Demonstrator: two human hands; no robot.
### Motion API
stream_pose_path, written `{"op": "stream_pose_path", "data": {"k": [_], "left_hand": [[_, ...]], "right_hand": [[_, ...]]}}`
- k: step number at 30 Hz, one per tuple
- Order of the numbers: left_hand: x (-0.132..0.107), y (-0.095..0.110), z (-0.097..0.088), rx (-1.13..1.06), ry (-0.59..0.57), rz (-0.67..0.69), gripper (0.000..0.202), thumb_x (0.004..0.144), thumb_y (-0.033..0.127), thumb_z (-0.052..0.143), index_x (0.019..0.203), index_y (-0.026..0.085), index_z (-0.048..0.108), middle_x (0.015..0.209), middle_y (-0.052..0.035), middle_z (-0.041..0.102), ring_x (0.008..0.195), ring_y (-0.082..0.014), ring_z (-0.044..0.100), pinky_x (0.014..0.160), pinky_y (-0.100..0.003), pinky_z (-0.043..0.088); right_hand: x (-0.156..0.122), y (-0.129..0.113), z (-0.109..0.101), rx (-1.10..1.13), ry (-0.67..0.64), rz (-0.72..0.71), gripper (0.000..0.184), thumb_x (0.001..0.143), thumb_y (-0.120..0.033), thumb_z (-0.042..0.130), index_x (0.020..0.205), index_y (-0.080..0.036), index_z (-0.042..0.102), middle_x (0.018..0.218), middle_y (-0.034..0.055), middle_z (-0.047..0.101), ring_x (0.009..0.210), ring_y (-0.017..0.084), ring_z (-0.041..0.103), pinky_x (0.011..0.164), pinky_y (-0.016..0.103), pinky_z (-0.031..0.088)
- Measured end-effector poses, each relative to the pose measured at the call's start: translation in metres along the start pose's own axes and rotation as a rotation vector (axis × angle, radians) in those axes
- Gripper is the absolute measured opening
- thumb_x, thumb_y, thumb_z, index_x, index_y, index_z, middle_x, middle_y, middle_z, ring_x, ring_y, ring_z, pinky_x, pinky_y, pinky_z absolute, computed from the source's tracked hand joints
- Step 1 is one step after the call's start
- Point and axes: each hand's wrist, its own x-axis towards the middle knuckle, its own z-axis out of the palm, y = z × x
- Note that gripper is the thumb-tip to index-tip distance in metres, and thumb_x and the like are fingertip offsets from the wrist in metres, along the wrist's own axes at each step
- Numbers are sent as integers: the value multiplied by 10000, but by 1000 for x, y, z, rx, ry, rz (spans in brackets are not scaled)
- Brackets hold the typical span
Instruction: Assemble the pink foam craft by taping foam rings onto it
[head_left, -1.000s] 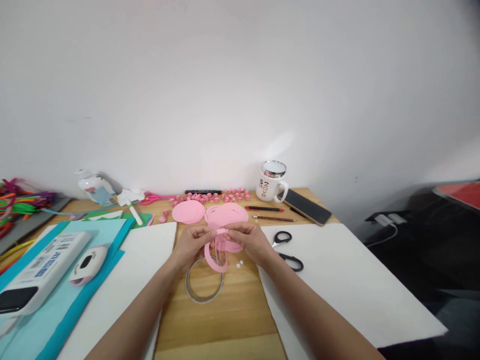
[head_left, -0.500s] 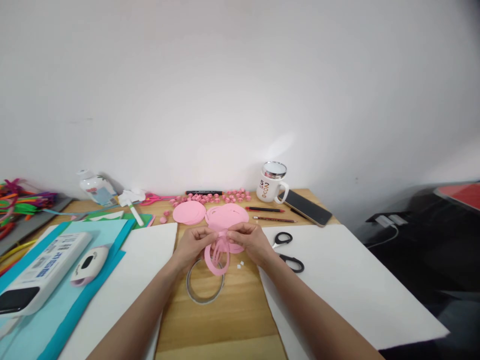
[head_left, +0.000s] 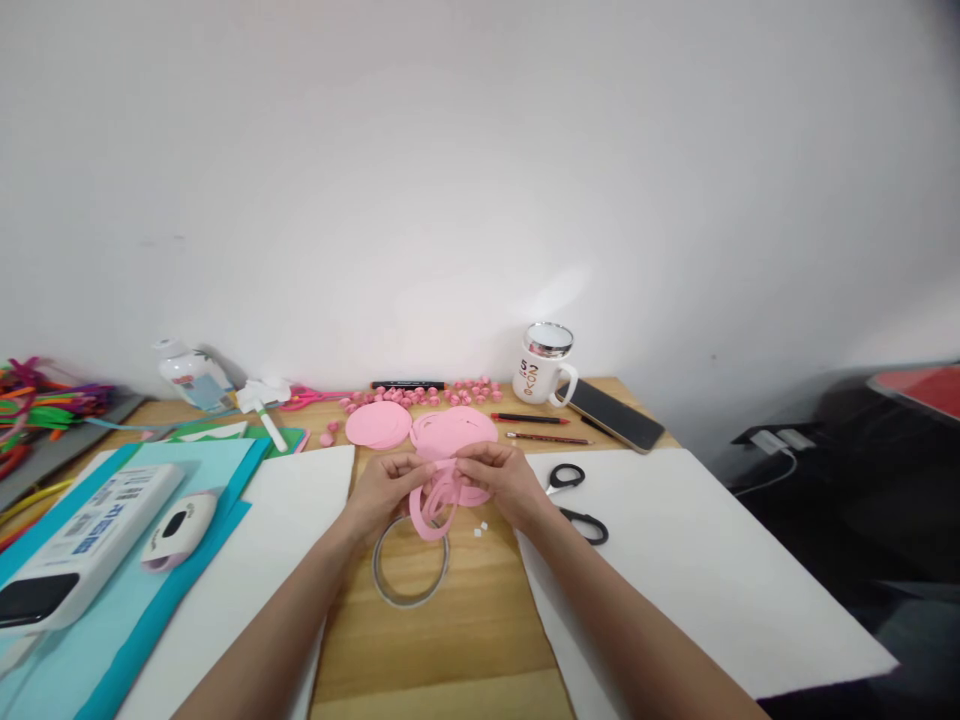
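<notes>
Between my hands is a pink paper spiral strip (head_left: 429, 522), its loops hanging toward me over the wooden table. My left hand (head_left: 388, 490) pinches the strip's left side with thumb and forefinger. From the other side, my right hand (head_left: 499, 480) pinches it too, fingertips close to the left ones. Below the loops a roll of tape (head_left: 409, 602) lies flat, its far rim partly hidden. Just beyond my fingers are pink paper circles (head_left: 454, 430) and another stack of pink circles (head_left: 379, 425). Two tiny white squares (head_left: 478, 532) lie by my right hand.
Black-handled scissors (head_left: 583, 525) lie on white sheets (head_left: 697, 560) at right. Behind are a white mug (head_left: 541, 370), a phone (head_left: 615, 415), pencils (head_left: 547, 438) and pink rolled pieces (head_left: 420, 396). At left, blue paper (head_left: 217, 470) carries a long white device (head_left: 90, 540).
The hanging loops of the pink strip have shifted slightly up and to the left, and swung open. Both hands keep nearly the same place and pinch.
</notes>
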Motion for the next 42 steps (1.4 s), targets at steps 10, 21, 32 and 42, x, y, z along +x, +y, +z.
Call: {"op": "stream_pose_path", "data": {"k": [10,21,32,42], "left_hand": [[0,1,1,-3,25,-23,234,609,306,730,667,104,628,549,-22,624,447,-93,543,444,-194,419],[1,1,-1,20,10,11,235,628,315,714,667,101,625,539,-21,615,430,-90,538,417,-187,387],[0,3,1,20,9,4,248,600,320,733,648,104,621,514,-21,611,413,-87,529,396,-172,354],[1,3,-1,26,19,21,241,611,313,724,639,99,619,496,-10,589,375,-61,472,359,-158,308]], "right_hand": [[0,-2,3,10,79,-19,190,510,-246,778,659,-164,693,581,-12,649,516,82,546,571,220,463],[1,-3,0,32,51,22,251,517,-255,780,734,-152,707,638,21,682,569,88,589,601,211,473],[0,-1,2,27,76,4,209,497,-237,795,647,-146,682,552,-4,647,500,83,566,564,215,479],[1,-1,-1,11,13,0,293,510,-294,785,750,-153,695,651,23,680,611,129,616,683,283,494]]}}
